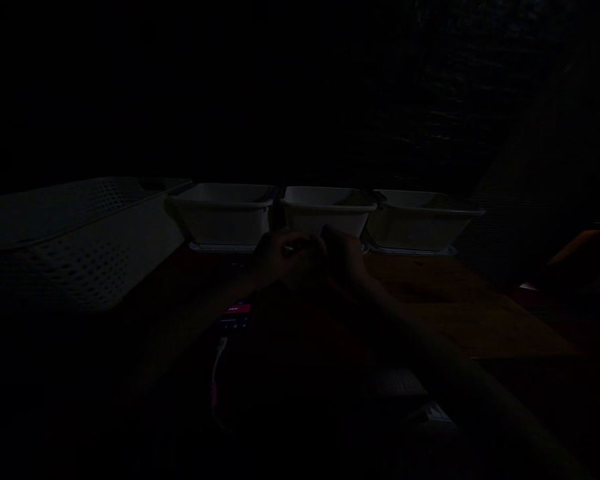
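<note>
The view is very dark. My left hand [279, 255] and my right hand [345, 259] meet above the table, in front of the middle white tub [325, 217]. Both hands look closed, fingers bent toward each other. A small glint shows by the left fingers, but what they hold, if anything, is too dim to name. Under my left forearm lies a phone [236, 319] with a lit screen, and a pale cable [219, 353] runs from its near end.
White tubs stand left [225, 223] and right [420, 223] of the middle one. A large perforated white basket [145, 257] is at the left. Brown wooden tabletop [460, 300] shows at right. Beyond its right edge is part of another person's arm [575, 247].
</note>
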A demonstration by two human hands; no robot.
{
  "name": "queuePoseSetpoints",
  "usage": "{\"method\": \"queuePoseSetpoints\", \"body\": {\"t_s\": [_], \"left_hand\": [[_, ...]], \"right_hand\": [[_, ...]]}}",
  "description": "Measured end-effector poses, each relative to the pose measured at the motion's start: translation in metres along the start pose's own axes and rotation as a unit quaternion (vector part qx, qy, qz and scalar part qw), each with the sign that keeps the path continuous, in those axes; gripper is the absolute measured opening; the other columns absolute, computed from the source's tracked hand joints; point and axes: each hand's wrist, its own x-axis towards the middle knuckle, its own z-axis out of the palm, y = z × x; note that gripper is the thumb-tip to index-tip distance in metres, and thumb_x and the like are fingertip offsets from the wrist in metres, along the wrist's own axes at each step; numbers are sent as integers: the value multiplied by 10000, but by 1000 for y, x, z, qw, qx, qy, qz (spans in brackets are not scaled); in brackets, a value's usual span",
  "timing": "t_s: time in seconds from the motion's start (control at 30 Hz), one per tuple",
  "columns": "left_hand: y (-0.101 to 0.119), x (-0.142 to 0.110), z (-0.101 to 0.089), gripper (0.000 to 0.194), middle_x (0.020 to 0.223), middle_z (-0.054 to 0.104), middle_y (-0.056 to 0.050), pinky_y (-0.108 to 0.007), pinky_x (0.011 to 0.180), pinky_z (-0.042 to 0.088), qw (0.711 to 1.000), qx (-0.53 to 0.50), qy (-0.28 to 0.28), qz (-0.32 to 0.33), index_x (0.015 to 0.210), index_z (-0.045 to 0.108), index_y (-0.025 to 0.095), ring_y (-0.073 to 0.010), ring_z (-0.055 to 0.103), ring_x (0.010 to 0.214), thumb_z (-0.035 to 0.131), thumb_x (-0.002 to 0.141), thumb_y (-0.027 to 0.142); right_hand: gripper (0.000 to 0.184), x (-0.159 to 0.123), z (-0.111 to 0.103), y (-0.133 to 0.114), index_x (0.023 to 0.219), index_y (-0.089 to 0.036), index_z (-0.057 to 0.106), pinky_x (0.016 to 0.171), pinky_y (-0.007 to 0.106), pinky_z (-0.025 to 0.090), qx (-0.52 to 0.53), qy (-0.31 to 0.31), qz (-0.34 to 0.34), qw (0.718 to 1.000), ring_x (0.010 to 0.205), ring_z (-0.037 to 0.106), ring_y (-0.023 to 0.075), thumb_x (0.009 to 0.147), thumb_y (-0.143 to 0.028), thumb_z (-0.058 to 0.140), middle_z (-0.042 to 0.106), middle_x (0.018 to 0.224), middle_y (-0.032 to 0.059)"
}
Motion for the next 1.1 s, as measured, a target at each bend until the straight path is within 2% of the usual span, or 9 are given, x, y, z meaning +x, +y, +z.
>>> {"method": "queuePoseSetpoints", "body": {"t_s": [0.23, 0.43, 0.6, 0.73, 0.87, 1.0, 1.1], "left_hand": [[0, 2, -1, 246, 854, 660, -42, -253, 695, 445, 998, -31, -6, -46, 887, 661, 147, -147, 594, 777, 608, 770, 357], [-1, 3, -3, 210, 727, 623, -11, -230, 614, 409, 1000, 9, 2, -16, 756, 643, 144, -119, 553, 663, 594, 779, 346], [-1, 3, -4, 163, 731, 609, -11, -227, 624, 407, 999, 33, 3, 8, 743, 617, 147, -116, 548, 673, 573, 789, 297], [-7, 2, -6, 83, 757, 600, -17, -234, 648, 416, 997, 69, -12, 33, 773, 620, 151, -128, 557, 717, 541, 768, 173], [-12, 2, -7, 110, 773, 607, -30, -256, 671, 430, 993, 98, -28, 55, 782, 632, 154, -144, 568, 749, 529, 759, 124], [-12, 4, -8, 109, 804, 635, -36, -257, 678, 439, 996, 66, -11, 55, 824, 654, 163, -142, 583, 758, 559, 797, 208], [-9, 5, -7, 151, 833, 653, -36, -262, 705, 444, 999, 35, -7, 30, 849, 664, 169, -145, 595, 779, 589, 796, 288]], "right_hand": [[409, 0, -3, 1, 705, -160, 507, 506, 216, 251, 23, 31, 17, 999, 534, 439, 100, 852, -509, 353, 515, 599, 13], [395, 0, -2, -3, 686, -166, 502, 507, 219, 243, 10, 23, 21, 999, 535, 436, 100, 853, -494, 359, 523, 605, 11], [384, -1, -5, -5, 707, -169, 506, 517, 220, 264, 8, 9, 15, 1000, 559, 468, 114, 865, -481, 348, 548, 627, 23], [327, -1, -8, -3, 805, -174, 529, 524, 215, 278, 13, -54, -21, 998, 586, 495, 122, 853, -467, 393, 582, 684, 29], [295, -2, -9, -1, 848, -181, 518, 540, 215, 303, 39, -121, -44, 991, 609, 506, 126, 876, -434, 370, 581, 695, 29], [291, -2, -5, -3, 814, -179, 492, 538, 219, 317, 83, -81, -12, 993, 611, 494, 125, 873, -438, 373, 557, 677, 26], [284, 0, -1, -3, 793, -180, 481, 533, 229, 313, 84, -47, 24, 995, 610, 494, 129, 849, -449, 409, 557, 689, 31]]}}
